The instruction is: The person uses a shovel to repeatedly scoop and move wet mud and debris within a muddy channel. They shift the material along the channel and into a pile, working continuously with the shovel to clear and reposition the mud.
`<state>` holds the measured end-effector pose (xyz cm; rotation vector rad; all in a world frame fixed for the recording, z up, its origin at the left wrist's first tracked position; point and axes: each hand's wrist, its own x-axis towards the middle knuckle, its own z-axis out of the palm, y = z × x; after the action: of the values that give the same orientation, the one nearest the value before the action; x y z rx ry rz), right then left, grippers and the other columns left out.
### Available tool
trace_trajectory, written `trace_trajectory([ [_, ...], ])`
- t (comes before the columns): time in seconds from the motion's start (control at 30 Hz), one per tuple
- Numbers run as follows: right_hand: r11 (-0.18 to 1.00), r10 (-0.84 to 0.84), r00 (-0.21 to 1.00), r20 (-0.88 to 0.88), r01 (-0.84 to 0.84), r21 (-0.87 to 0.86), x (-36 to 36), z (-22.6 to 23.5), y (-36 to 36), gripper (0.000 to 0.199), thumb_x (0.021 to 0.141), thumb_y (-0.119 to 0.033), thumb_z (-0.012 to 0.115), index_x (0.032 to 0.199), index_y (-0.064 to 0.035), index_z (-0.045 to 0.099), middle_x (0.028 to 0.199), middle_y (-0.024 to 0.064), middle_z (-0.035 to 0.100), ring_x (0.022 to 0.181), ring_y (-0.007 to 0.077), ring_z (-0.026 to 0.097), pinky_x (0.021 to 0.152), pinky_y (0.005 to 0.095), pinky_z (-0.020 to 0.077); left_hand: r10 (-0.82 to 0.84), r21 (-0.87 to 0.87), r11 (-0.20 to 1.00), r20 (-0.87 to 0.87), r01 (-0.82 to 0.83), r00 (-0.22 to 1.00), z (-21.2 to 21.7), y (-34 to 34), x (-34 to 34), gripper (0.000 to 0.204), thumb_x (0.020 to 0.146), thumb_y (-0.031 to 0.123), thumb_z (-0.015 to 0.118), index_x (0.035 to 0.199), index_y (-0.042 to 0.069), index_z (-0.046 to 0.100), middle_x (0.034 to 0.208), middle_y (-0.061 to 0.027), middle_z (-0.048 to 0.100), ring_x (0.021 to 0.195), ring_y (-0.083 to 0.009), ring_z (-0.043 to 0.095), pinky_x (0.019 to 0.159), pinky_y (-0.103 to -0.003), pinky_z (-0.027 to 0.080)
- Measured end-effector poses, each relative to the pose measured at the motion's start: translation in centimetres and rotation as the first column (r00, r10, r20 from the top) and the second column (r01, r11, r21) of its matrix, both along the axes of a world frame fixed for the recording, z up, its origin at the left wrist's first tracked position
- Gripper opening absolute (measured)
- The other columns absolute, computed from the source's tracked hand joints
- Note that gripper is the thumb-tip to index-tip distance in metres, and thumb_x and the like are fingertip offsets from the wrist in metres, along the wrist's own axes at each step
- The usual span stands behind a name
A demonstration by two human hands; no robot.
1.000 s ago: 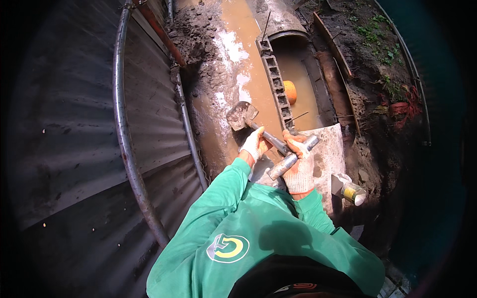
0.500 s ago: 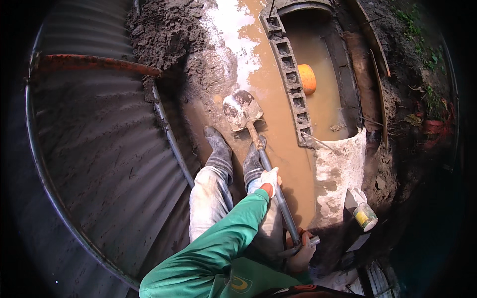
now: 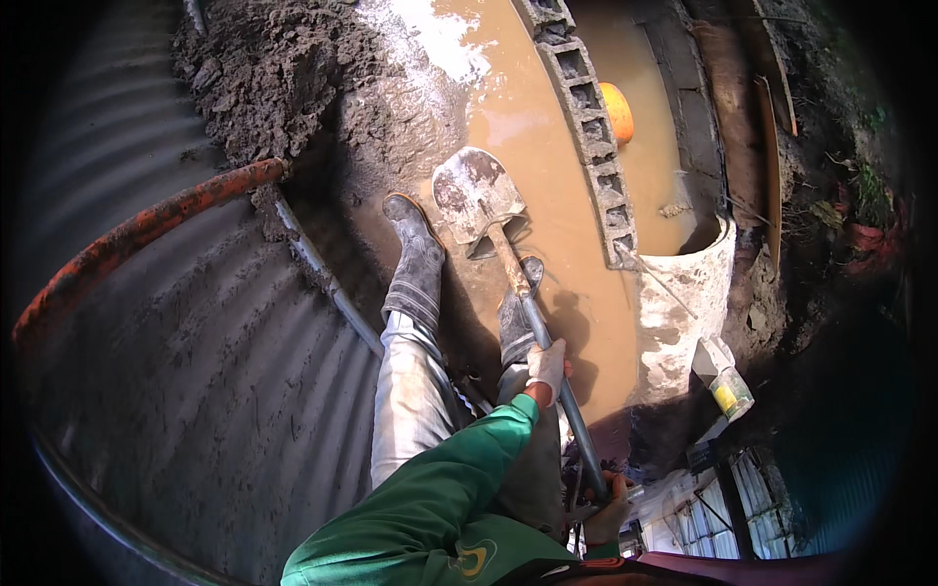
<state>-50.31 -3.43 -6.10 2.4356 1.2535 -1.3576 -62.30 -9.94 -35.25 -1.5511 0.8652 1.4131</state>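
A long-handled shovel [image 3: 508, 262] slants across the middle, its mud-caked blade [image 3: 476, 190] out in front over the wet ground and muddy water. My left hand [image 3: 549, 371], in a pale glove, is closed around the grey shaft partway down. At the upper end of the shaft my right hand [image 3: 608, 510] is closed around the handle, partly in shadow. The blade carries only a coating of mud. My rubber boots stand on either side below it, the left boot [image 3: 415, 259] on mud and the right boot [image 3: 518, 317] beside the shaft.
A hollow-block wall [image 3: 598, 146] borders a water-filled pit with an orange round object [image 3: 616, 112] in it. Heaped mud [image 3: 264, 78] lies at the far left. Corrugated sheeting [image 3: 195, 361] and an orange-red pipe [image 3: 147, 230] fill the left. A can [image 3: 731, 393] sits at right.
The view has shifted, so the wall and pit appear farther right. My left boot is farther forward. Both hands keep their grip on the shovel, whose blade appears slightly higher in the picture.
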Motion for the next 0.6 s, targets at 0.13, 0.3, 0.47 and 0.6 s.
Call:
trace_trajectory([
  [0.13, 0.989, 0.13, 0.991, 0.034, -0.132, 0.061, -2.6, 2.1, -3.8, 0.023, 0.104, -0.032, 0.057, 0.11, -0.0101, 0.055, 0.101, 0.0069, 0.067, 0.081, 0.016, 0.065, 0.063, 0.0307, 0.0548, 0.074, 0.039, 0.997, -0.104, -0.07, 0.992, 2.4, -4.2, -3.2, 0.019, 0.095, 0.02, 0.067, 0.102, 0.01, 0.052, 0.07, -0.001, 0.053, 0.049, -0.0136, 0.054, 0.042, -0.031, 0.046],
  [0.3, 0.992, 0.043, 0.999, 0.004, -0.043, 0.115, -3.0, 3.4, -3.3, 0.023, 0.101, -0.031, 0.062, 0.105, -0.0085, 0.056, 0.093, 0.0082, 0.066, 0.071, 0.0162, 0.063, 0.058, 0.0308, 0.0547, -0.013, -0.032, 0.999, 0.012, 0.013, 1.0, 4.9, -5.0, -5.5, 0.021, 0.096, 0.021, 0.066, 0.106, 0.008, 0.053, 0.074, -0.0036, 0.056, 0.051, -0.0151, 0.057, 0.044, -0.031, 0.049],
  [0.47, 0.988, 0.016, 0.991, 0.133, -0.036, 0.148, -2.5, 2.6, -3.4, 0.022, 0.103, -0.034, 0.061, 0.108, -0.0133, 0.055, 0.086, 0.0053, 0.064, 0.062, 0.0159, 0.059, 0.049, 0.0296, 0.0515, -0.027, -0.03, 0.999, 0.038, 0.029, 0.999, 4.1, -4.1, -5.7, 0.025, 0.094, 0.021, 0.068, 0.103, 0.005, 0.051, 0.074, -0.0056, 0.056, 0.052, -0.0164, 0.057, 0.043, -0.033, 0.05],
  [0.6, 0.959, 0.282, 0.958, -0.059, -0.28, 0.037, -4.3, -1.3, -4.5, 0.021, 0.106, -0.033, 0.054, 0.104, -0.0116, 0.056, 0.084, 0.0043, 0.063, 0.061, 0.0144, 0.058, 0.052, 0.028, 0.05, -0.056, -0.094, 0.994, -0.044, 0.052, 0.997, 0.2, -5.3, -6.9, 0.026, 0.092, 0.024, 0.068, 0.105, 0.005, 0.055, 0.066, -0.0052, 0.056, 0.048, -0.0176, 0.059, 0.042, -0.034, 0.049],
])
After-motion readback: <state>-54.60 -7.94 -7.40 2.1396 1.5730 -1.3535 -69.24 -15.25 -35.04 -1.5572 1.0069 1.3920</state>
